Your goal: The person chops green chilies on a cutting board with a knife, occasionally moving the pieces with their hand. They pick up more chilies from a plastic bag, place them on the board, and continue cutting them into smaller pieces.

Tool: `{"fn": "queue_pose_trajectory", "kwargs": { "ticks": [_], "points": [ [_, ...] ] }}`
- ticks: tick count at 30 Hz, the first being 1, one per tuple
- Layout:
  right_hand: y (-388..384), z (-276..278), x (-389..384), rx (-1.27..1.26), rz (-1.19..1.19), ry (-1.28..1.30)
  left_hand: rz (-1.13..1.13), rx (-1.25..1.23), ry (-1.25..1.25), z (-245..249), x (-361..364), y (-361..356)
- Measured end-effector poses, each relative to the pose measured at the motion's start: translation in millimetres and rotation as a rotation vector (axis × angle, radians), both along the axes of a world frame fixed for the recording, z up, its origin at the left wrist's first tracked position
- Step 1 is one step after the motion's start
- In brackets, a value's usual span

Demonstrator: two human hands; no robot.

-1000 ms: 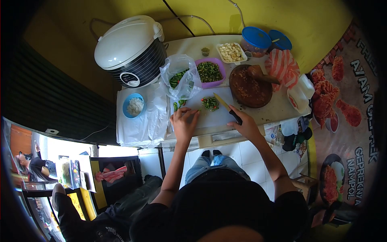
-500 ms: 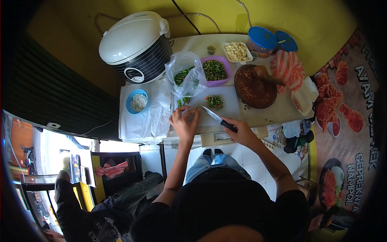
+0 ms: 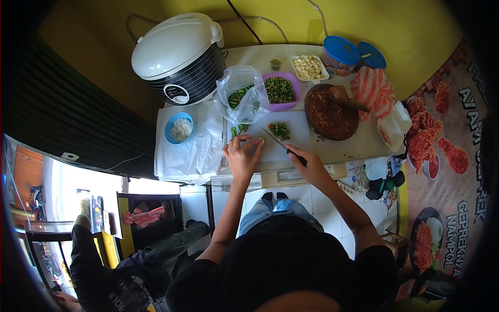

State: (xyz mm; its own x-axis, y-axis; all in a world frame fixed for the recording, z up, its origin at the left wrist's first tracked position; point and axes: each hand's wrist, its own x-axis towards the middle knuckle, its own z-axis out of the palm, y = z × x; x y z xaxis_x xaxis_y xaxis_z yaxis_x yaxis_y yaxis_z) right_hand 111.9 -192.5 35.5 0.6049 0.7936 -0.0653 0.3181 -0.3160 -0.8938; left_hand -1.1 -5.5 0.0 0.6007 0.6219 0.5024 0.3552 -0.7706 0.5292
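My right hand (image 3: 307,165) grips the black handle of a kitchen knife (image 3: 276,140), whose blade slants up and left over the white cutting board (image 3: 300,122). On the board's near edge, my left hand (image 3: 243,158) pinches a small chili at its fingertips, mostly hidden by the fingers. Beyond the blade lies a heap of chopped green and red chilies (image 3: 279,130). A few whole green chilies (image 3: 239,129) rest just past my left hand. Behind them stand an open clear plastic bag (image 3: 227,99) of chilies and a purple container (image 3: 298,92) full of chopped green pieces.
At right is a stone mortar (image 3: 325,117) with a pestle (image 3: 353,101). Sliced pale pieces fill a white tray (image 3: 306,67). A blue bowl of rice (image 3: 169,130) and a rice cooker (image 3: 176,57) stand left. Another person (image 3: 125,275) sits at lower left.
The knife has turned, its blade now seen more edge-on, with the tip nearer the chopped heap. My left hand has shifted slightly right; the view has moved a little too.
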Motion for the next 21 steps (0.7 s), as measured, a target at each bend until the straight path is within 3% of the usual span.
{"fn": "queue_pose_trajectory", "kwargs": {
  "ticks": [5,21],
  "points": [
    [-2.7,-11.6,-6.3,0.118,0.048,-0.051,-0.019,0.009,-0.014,1.7,0.4,-0.8],
    [-4.1,4.3,-11.2,-0.017,0.064,-0.123,-0.018,-0.026,-0.017,2.2,2.3,-1.7]
  ]
}}
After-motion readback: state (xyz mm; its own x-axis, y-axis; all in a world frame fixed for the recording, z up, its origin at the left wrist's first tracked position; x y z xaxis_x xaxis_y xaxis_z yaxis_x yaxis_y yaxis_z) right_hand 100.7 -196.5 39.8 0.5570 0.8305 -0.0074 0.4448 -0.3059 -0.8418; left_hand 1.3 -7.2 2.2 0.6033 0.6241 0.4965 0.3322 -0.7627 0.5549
